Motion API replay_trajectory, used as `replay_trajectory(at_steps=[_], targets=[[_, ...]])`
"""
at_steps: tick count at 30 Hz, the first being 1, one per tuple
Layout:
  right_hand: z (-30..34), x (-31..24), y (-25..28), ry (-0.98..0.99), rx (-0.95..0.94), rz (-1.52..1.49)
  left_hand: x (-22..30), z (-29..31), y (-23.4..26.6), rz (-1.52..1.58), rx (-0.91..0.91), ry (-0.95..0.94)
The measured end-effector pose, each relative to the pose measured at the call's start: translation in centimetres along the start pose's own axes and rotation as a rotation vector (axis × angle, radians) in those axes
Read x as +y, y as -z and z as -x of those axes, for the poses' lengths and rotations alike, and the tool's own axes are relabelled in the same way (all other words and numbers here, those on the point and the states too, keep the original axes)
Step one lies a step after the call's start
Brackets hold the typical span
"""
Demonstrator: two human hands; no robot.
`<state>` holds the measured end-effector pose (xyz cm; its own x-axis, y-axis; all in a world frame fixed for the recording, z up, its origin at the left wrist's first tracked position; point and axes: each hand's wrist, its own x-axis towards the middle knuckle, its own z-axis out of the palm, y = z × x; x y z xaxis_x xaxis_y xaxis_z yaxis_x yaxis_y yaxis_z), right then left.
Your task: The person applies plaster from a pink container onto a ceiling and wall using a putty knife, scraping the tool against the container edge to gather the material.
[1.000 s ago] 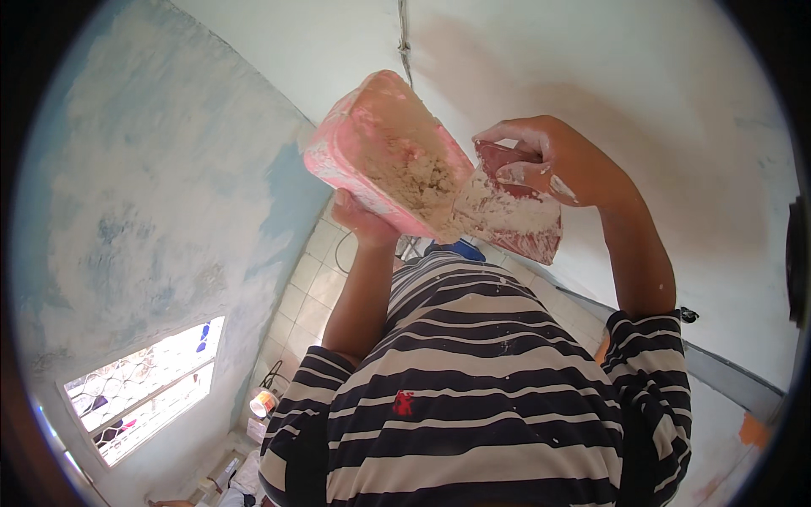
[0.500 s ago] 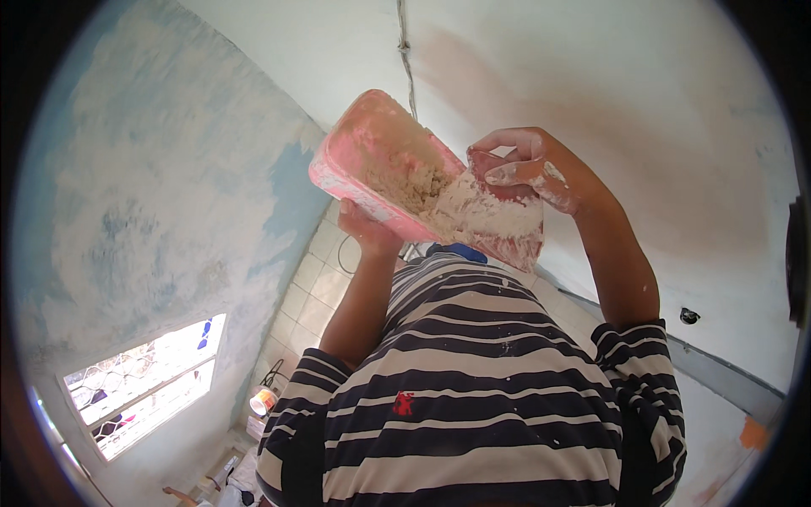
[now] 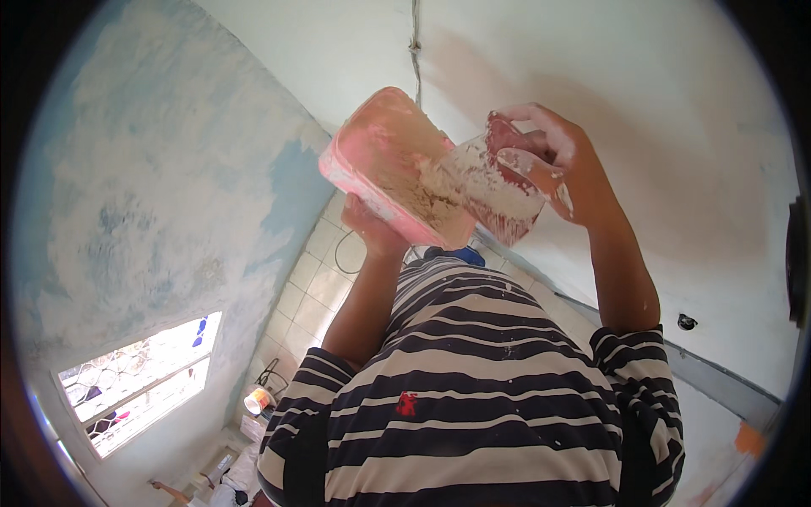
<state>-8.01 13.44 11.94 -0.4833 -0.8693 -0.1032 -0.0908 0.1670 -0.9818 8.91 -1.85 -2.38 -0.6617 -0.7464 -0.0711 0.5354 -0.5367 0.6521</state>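
Observation:
My left hand [image 3: 372, 226] is closed on the near side wall of a pink rectangular tub [image 3: 351, 179], with its thumb at the rim. Off-white putty [image 3: 414, 193] coats the inside of the tub and lies thickest toward its right end. My right hand [image 3: 549, 160] grips a dark red flat scraper [image 3: 508, 135] along its back edge, fingers curled over it. Putty is smeared over much of the scraper's face. The blade's left side overlaps the tub's right end; whether they touch, I cannot tell. White residue covers the right fingers.
A pale wall [image 3: 659, 110] rises close on the right, with a cable [image 3: 415, 51] running along it and a small dark hole [image 3: 687, 322]. On the left is a patchy blue-white wall [image 3: 152, 194] with a grilled window [image 3: 139, 384]. A small container [image 3: 258, 400] stands near floor tiles [image 3: 308, 296].
My right hand has moved up and slightly right with the scraper, which carries a thinner spread of putty. The tub has shifted a little right, and less putty shows heaped at its right end.

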Motion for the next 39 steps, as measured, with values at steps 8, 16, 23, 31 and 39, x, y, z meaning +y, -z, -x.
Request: replay_trajectory(at_steps=[8,16,23,31,39], targets=[[1.9,1.2,-1.5,0.685,-0.127,1.055,-0.2,-1.3,-2.9,0.162,0.112,0.153],[4.2,0.8,0.3,0.750,-0.142,1.044,-0.5,-2.0,-2.3,0.233,0.094,0.188],[5.8,1.4,1.9,0.837,0.055,1.026,-1.6,-2.5,-1.7,0.304,0.079,0.206],[5.7,1.1,2.0,0.854,0.067,0.958,-1.8,-3.3,-1.9,0.305,0.086,0.200],[5.0,0.2,2.4,0.788,-0.025,0.835,-1.2,-3.6,-1.0,0.280,0.108,0.245]])
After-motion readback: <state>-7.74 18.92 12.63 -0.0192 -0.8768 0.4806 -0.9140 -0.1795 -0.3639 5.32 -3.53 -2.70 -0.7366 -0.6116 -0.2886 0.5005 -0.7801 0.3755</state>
